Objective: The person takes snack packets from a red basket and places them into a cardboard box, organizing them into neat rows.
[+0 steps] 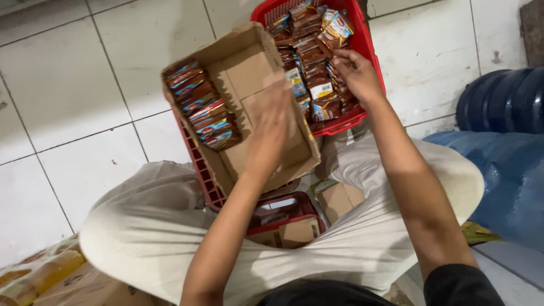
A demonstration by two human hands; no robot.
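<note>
An open cardboard box (249, 68) rests tilted on a red plastic crate. Brown snack sachets (204, 110) are lined up along the box's left wall. My left hand (271, 116) is inside the box, blurred, fingers spread over its bare bottom, holding nothing that I can see. My right hand (356, 71) reaches into the red basket (362, 39) to the right. Its fingers close on brown sachets (317, 62) from the heap that fills the basket.
A red crate (199, 164) sits under the box, between my knees in light trousers (147, 226). Smaller cartons (339, 198) lie below it. Blue water jugs (504, 102) stand at the right. White floor tiles (73, 85) spread to the left, and yellow packets (34, 277) lie at the lower left.
</note>
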